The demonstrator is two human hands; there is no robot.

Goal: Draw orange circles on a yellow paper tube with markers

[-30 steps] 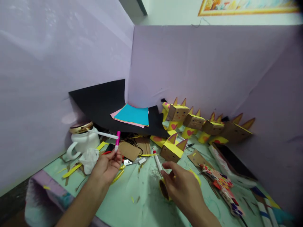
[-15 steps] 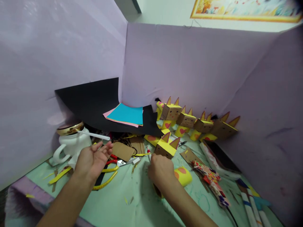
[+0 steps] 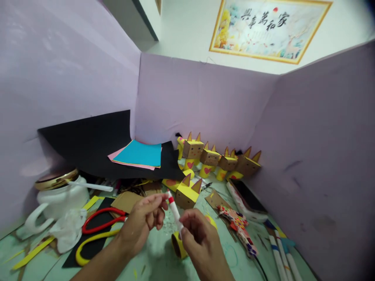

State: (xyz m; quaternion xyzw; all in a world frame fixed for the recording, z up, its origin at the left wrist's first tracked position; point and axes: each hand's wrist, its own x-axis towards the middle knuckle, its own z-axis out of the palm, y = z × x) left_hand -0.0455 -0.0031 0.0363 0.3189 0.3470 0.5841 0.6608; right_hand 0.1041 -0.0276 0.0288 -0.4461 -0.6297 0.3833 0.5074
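Observation:
A white marker with a red band (image 3: 173, 207) is held slanting upward in my right hand (image 3: 202, 238), its lower end pinched between thumb and fingers. Close to the marker's upper end is my left hand (image 3: 143, 222), fingers curled apart and nothing seen in them. Under the marker, beside my right fingers, a yellow paper tube (image 3: 177, 246) lies on the green table. Just behind the hands, a box head with a yellow top and two pointed ears (image 3: 186, 193) rests on the table.
Several yellow heart-marked figures (image 3: 207, 158) stand along the back. Scissors with red and yellow handles (image 3: 96, 232) and a white pitcher (image 3: 63, 199) are left. Blue paper (image 3: 140, 153) lies on black sheet (image 3: 96, 156). A patterned glue gun (image 3: 238, 226), phone (image 3: 247, 197) and markers (image 3: 281, 253) are right.
The marker now stands raised in my right hand, which has turned to show its thumb. My left hand has moved in beside it, fingers more curled. The view has shifted.

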